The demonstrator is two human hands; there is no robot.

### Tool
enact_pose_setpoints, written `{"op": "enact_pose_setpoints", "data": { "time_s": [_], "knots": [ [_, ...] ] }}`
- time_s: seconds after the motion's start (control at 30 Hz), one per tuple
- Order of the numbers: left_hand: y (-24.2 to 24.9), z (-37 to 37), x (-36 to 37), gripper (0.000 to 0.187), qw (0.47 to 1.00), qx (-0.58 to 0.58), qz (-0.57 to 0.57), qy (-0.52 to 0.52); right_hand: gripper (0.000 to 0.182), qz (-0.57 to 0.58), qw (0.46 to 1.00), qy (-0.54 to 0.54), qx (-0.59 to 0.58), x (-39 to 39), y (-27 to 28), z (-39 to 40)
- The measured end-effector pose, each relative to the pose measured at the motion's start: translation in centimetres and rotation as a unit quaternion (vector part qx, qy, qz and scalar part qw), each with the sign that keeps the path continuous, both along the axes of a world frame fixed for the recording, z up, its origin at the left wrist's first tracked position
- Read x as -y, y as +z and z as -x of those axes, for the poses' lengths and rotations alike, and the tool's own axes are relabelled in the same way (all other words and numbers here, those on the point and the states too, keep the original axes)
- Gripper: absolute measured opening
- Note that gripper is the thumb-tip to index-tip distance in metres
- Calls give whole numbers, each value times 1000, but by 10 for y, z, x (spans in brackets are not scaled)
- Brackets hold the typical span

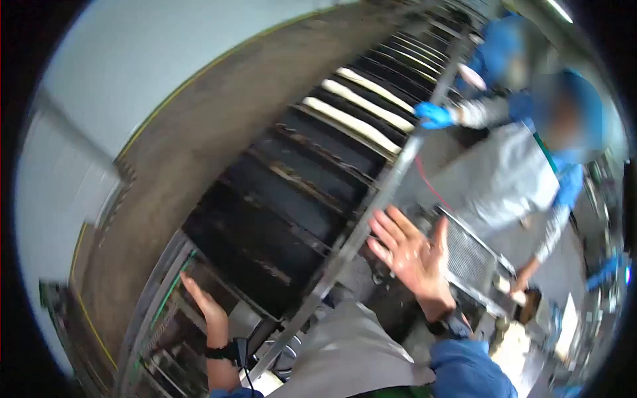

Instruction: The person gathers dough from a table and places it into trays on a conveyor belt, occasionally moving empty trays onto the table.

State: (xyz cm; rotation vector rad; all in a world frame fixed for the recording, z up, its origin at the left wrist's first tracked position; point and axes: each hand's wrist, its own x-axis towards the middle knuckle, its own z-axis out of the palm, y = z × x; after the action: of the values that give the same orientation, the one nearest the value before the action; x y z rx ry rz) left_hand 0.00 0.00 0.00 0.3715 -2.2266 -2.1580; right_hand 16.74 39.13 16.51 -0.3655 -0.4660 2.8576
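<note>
My right hand (416, 260) is raised palm up with its fingers spread, wet or smeared on the palm, and holds nothing. It hovers just right of the metal side rail (352, 249) of a conveyor. My left hand (207, 306) is lifted at the conveyor's near end, fingers stretched out and nothing in them. Dark trough-like trays (265, 225) lie across the conveyor ahead of both hands. Farther along, long pale dough strips (352, 125) lie in several of the troughs.
A co-worker in an apron (494, 176) stands right of the conveyor, a blue-gloved hand (434, 115) at the rail. That person's other hand (522, 282) is by a mesh-topped metal frame (468, 249). Another person (501, 50) stands beyond. A wall (166, 60) runs along the left.
</note>
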Motion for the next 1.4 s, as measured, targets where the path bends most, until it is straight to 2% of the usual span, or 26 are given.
{"op": "enact_pose_setpoints", "data": {
  "time_s": [0.03, 0.07, 0.1, 0.17, 0.2, 0.23, 0.33, 0.43, 0.5, 0.57, 0.63, 0.67, 0.8, 0.9, 0.93, 0.97, 1.03, 1.07, 1.1, 1.13, 1.17, 1.2, 1.23, 1.3, 1.37, 1.4],
  "knots": [
    [-3, 8, 0, 77, 1000, 5, -14, -15, 103, 36, 997, -66, -5, 9, 2, 11],
    [-27, 25, 12, 73, 996, -68, -12, -51, 101, 45, 993, -109, -11, 18, 5, 23],
    [-15, -4, -14, 73, 995, -38, 9, -88, 100, 84, 986, -145, 11, -8, 8, -4],
    [-12, 51, -52, 69, 995, -73, 34, -59, 100, 65, 979, -180, -64, -22, -4, 23],
    [25, 80, -62, 68, 992, -77, -101, -21, 99, 83, 970, -189, -130, -18, -17, 40],
    [24, 79, -69, 68, 990, -82, -109, -37, 99, 75, 966, -203, -139, -18, -15, 29],
    [19, 73, -68, 73, 993, -106, -42, -31, 97, 67, 958, -228, -158, -13, -16, 0],
    [-2, 77, -63, 79, 995, -88, 37, 29, 97, 29, 956, -235, -173, 2, -34, -42],
    [-12, 82, -67, 78, 996, -88, 21, 11, 96, 4, 959, -242, -149, 11, -46, -71],
    [-12, 96, -66, 76, 981, -190, 32, 10, 95, 7, 957, -267, -118, 22, -65, -92],
    [-12, 108, -74, 65, 973, -219, 66, 9, 93, 7, 950, -302, -85, 26, -80, -118],
    [-55, 129, -59, 63, 947, -262, 181, 52, 92, 7, 946, -319, -65, 26, -82, -135],
    [-26, 94, -116, 61, 945, -278, 167, 25, 84, 2, 926, -376, -6, 26, -104, -202],
    [-5, 93, -158, 61, 972, -154, 133, 121, 75, -17, 903, -416, 105, 32, -118, -271],
    [-6, 101, -160, 59, 964, -164, 174, 114, 75, -24, 889, -437, 131, 32, -125, -296],
    [-2, 92, -171, 59, 965, -169, 168, 106, 74, -30, 874, -460, 156, 32, -133, -324],
    [7, 75, -198, 57, 944, -305, 113, -60, 70, -62, 813, -539, 212, 39, -143, -382],
    [19, 38, -224, 54, 893, -396, 180, -114, 66, -57, 767, -595, 234, 44, -147, -413],
    [20, 6, -254, 47, 884, -405, 72, -223, 62, -51, 717, -647, 253, 50, -155, -444],
    [17, -32, -287, 43, 874, -355, -41, -329, 63, -32, 667, -698, 257, 53, -178, -486],
    [37, -88, -310, 42, 839, -283, -56, -462, 65, -11, 614, -745, 261, 57, -201, -525],
    [55, -144, -338, 42, 800, -252, -2, -545, 60, 9, 570, -776, 269, 63, -200, -554],
    [57, -201, -368, 40, 770, -205, -55, -602, 55, 28, 523, -806, 276, 68, -202, -581],
    [57, -299, -419, 39, 658, -176, -73, -729, 54, 55, 465, -827, 312, 72, -208, -621],
    [63, -402, -465, 41, 561, -105, -66, -818, 60, 55, 462, -830, 308, 73, -211, -645],
    [63, -455, -483, 42, 524, -97, -67, -843, 65, 72, 478, -832, 272, 68, -212, -650]
  ]
}}
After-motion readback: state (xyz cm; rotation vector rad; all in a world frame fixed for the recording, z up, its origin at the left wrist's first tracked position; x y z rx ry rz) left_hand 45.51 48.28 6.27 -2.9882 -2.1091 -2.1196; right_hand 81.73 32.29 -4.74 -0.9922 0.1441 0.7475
